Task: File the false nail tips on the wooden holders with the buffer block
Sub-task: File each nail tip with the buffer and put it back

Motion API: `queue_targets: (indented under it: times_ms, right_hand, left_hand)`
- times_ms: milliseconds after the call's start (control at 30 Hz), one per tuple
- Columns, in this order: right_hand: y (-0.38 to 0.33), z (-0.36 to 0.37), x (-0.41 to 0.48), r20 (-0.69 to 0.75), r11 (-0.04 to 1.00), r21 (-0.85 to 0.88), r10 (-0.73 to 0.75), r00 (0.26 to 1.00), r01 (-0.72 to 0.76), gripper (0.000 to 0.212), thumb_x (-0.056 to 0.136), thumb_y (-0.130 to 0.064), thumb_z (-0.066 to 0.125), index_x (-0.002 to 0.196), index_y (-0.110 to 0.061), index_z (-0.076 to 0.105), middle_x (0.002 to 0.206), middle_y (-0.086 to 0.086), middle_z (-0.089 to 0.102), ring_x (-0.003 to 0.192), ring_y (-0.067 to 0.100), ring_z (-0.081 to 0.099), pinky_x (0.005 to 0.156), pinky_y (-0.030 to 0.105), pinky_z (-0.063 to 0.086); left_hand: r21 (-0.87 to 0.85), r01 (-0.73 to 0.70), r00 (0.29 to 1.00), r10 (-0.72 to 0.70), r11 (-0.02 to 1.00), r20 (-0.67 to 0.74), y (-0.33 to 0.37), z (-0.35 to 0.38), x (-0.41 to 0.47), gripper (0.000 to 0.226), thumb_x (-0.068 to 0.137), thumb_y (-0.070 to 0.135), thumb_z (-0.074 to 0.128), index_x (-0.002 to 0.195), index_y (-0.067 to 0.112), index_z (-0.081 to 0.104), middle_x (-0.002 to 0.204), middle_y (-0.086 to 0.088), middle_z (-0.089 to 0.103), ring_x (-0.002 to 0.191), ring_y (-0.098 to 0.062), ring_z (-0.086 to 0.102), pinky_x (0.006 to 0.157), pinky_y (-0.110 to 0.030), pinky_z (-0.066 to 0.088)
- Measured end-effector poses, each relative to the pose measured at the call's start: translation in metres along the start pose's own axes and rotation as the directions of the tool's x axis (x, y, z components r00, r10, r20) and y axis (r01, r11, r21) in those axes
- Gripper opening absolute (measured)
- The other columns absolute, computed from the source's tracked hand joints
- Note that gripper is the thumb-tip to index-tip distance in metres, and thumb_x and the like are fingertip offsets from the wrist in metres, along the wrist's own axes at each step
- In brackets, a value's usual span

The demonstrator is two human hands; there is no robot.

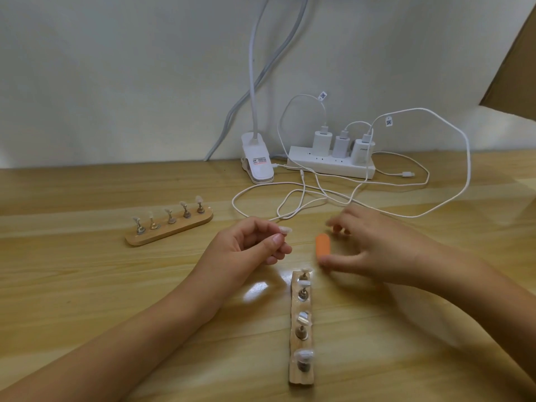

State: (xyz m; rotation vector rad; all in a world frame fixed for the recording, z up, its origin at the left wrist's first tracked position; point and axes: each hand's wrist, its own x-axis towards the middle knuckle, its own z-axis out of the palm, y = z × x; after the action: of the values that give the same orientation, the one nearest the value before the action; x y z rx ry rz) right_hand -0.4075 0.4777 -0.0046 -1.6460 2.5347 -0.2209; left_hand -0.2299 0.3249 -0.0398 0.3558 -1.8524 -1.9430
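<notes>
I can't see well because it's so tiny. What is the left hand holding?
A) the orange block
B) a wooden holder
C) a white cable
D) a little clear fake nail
D. The left hand pinches a small clear nail tip between thumb and fingers. The orange buffer block sits apart from it, to the side.

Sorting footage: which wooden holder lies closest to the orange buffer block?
The near holder at bottom centre, its far end by the buffer block; the far holder sits left.
</notes>
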Motion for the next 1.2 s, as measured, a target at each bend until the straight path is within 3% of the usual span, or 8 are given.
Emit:
queue_targets:
  times_ms: [133, 267, 433, 600, 800, 1000, 1133, 1200]
  right_hand:
    - [0.007, 0.004, 0.004, 0.035, 0.995, 0.023, -0.1, 0.994, 0.099, 0.071, 0.071, -0.072, 0.055, 0.131, -0.035, 0.052, 0.113, -0.02, 0.044, 0.105, 0.0, 0.045, 0.095, 0.03, 0.046]
    - [0.011, 0.008, 0.004, -0.04, 0.968, 0.12, -0.218, 0.975, 0.221, 0.078, 0.081, -0.053, 0.069, 0.145, -0.05, 0.026, 0.122, -0.025, 0.042, 0.112, -0.01, 0.039, 0.101, 0.014, 0.035]
    - [0.0, 0.02, 0.003, -0.167, 0.903, 0.095, -0.4, 0.901, 0.418, 0.067, 0.088, -0.034, 0.069, 0.145, -0.043, 0.034, 0.133, -0.018, 0.048, 0.123, -0.005, 0.037, 0.104, 0.006, 0.024]
    - [-0.016, 0.041, 0.006, -0.27, 0.901, 0.212, -0.319, 0.908, 0.379, 0.063, 0.088, -0.033, 0.073, 0.143, -0.03, 0.042, 0.129, -0.006, 0.053, 0.12, 0.004, 0.042, 0.106, 0.013, 0.028]
    - [-0.012, 0.043, 0.009, -0.304, 0.893, 0.228, -0.313, 0.9, 0.387, 0.034, 0.088, -0.026, 0.075, 0.121, -0.023, 0.067, 0.12, -0.005, 0.058, 0.114, 0.009, 0.047, 0.103, 0.021, 0.032]
    - [-0.01, 0.041, 0.007, -0.333, 0.919, 0.189, -0.271, 0.903, 0.346, 0.034, 0.085, -0.037, 0.073, 0.117, -0.027, 0.07, 0.111, -0.007, 0.062, 0.105, 0.015, 0.055, 0.094, 0.037, 0.044]
    - [-0.014, 0.041, 0.005, -0.307, 0.939, 0.185, -0.225, 0.925, 0.29, 0.042, 0.083, -0.032, 0.078, 0.122, -0.026, 0.065, 0.111, -0.007, 0.061, 0.106, 0.013, 0.054, 0.096, 0.036, 0.043]
    - [-0.018, 0.04, 0.004, -0.288, 0.933, 0.282, -0.14, 0.947, 0.224, 0.047, 0.083, -0.03, 0.077, 0.127, -0.025, 0.061, 0.112, -0.009, 0.06, 0.104, 0.008, 0.052, 0.096, 0.03, 0.043]
  left_hand:
    - [0.01, 0.002, 1.0, -0.002, 1.0, 0.011, 0.0, 0.0, 0.0, 0.014, 0.089, 0.011, 0.061, 0.102, 0.007, 0.067, 0.084, -0.006, 0.074, 0.078, -0.007, 0.067, 0.072, -0.016, 0.052]
    - [0.034, 0.004, 1.0, -0.004, 0.999, 0.02, 0.0, 0.0, 0.001, 0.016, 0.09, 0.011, 0.06, 0.103, 0.003, 0.065, 0.084, -0.008, 0.074, 0.074, -0.006, 0.067, 0.07, -0.016, 0.052]
    - [0.019, -0.01, 1.0, 0.01, 1.0, 0.003, 0.002, -0.001, 0.0, 0.016, 0.086, 0.021, 0.063, 0.098, 0.011, 0.068, 0.081, -0.004, 0.073, 0.072, -0.005, 0.065, 0.07, -0.016, 0.052]
    - [-0.006, -0.012, 1.0, 0.012, 1.0, -0.019, 0.001, -0.002, 0.0, 0.021, 0.08, 0.028, 0.065, 0.096, 0.015, 0.068, 0.081, -0.003, 0.073, 0.077, -0.008, 0.065, 0.071, -0.017, 0.053]
    - [0.008, -0.012, 1.0, 0.012, 1.0, -0.008, 0.002, -0.001, 0.0, 0.024, 0.081, 0.028, 0.064, 0.1, 0.013, 0.068, 0.081, -0.002, 0.073, 0.079, -0.008, 0.065, 0.072, -0.017, 0.053]
    - [0.007, -0.002, 1.0, 0.002, 1.0, 0.004, 0.001, -0.001, 0.0, 0.01, 0.092, 0.008, 0.059, 0.097, 0.012, 0.067, 0.084, -0.005, 0.074, 0.082, -0.008, 0.068, 0.074, -0.016, 0.053]
    - [0.019, -0.014, 1.0, 0.014, 1.0, 0.014, 0.002, 0.0, 0.0, 0.007, 0.089, 0.01, 0.061, 0.093, 0.015, 0.066, 0.085, -0.005, 0.075, 0.082, -0.008, 0.068, 0.074, -0.016, 0.053]
    - [0.025, -0.024, 1.0, 0.024, 0.999, 0.008, 0.002, 0.001, 0.0, 0.01, 0.082, 0.021, 0.065, 0.091, 0.017, 0.066, 0.086, -0.005, 0.075, 0.081, -0.008, 0.067, 0.075, -0.017, 0.053]
